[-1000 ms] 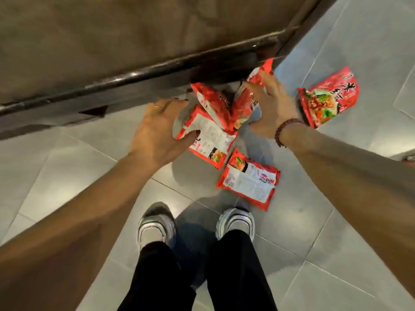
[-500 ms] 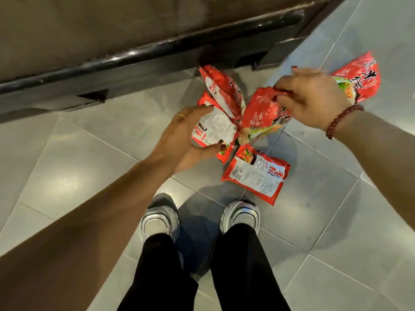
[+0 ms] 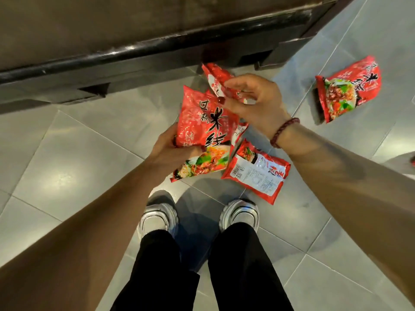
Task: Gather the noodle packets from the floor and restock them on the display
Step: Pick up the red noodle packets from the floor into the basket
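Below, left hand (image 3: 166,151) gripping a red noodle packet (image 3: 205,122), right hand (image 3: 256,104) pinching a second packet (image 3: 215,78) just beyond it, face-down packet (image 3: 258,173) on the tiled floor (image 3: 85,153) beside them, fourth packet (image 3: 350,88) well apart.

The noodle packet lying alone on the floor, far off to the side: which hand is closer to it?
Right. The right hand is nearest the lone noodle packet, with bare floor between them. The left hand is farther, beyond the right hand, gripping a second packet.
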{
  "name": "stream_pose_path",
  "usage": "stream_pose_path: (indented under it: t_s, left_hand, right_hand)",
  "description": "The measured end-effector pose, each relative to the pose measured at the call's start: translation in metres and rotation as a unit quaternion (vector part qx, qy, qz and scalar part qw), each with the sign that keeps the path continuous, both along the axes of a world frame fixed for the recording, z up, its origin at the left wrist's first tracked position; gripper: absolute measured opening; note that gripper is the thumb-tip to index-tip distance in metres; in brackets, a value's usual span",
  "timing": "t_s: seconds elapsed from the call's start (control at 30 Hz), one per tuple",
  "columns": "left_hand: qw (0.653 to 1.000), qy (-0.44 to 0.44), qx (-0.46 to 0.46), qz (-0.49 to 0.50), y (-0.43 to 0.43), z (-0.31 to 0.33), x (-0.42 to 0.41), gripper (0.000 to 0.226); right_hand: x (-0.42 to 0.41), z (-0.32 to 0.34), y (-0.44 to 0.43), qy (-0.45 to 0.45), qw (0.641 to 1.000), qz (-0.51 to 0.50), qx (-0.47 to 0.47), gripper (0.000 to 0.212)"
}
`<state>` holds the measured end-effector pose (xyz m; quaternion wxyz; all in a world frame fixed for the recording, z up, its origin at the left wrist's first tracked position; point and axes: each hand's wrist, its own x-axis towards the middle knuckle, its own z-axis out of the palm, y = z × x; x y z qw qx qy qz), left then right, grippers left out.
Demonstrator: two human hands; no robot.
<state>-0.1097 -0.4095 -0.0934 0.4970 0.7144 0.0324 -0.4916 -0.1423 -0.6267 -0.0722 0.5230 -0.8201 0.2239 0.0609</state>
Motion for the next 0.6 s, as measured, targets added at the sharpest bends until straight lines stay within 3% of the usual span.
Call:
stream_pose_path:
  t_s: [0.1,0.17,0.27,0.37,0.6]
  left_hand:
    - [0.995,0.001,-0.017,0.094,0.024,-0.019,-0.003,0.064]
    - [0.99,0.013,-0.052,0.131,0.036,-0.028,-0.004,0.048]
    - [0.983,0.026,-0.08,0.162,0.046,-0.041,-0.004,0.046]
    - [0.979,0.031,-0.091,0.181,0.05,-0.051,-0.003,0.047]
    - [0.963,0.021,-0.08,0.257,0.068,-0.066,-0.005,0.046]
  right_hand:
    - [-0.004,-0.028,-0.003,0.068,0.99,-0.11,-0.051,0.066]
    - [-0.007,-0.047,-0.006,0.12,0.987,-0.107,-0.021,0.09]
    - [0.002,-0.071,-0.002,0.15,0.984,-0.075,0.054,0.11]
    - [0.015,-0.091,0.01,0.172,0.985,-0.022,0.023,0.135]
    - [0.029,-0.124,0.024,0.224,0.965,0.033,-0.13,0.125]
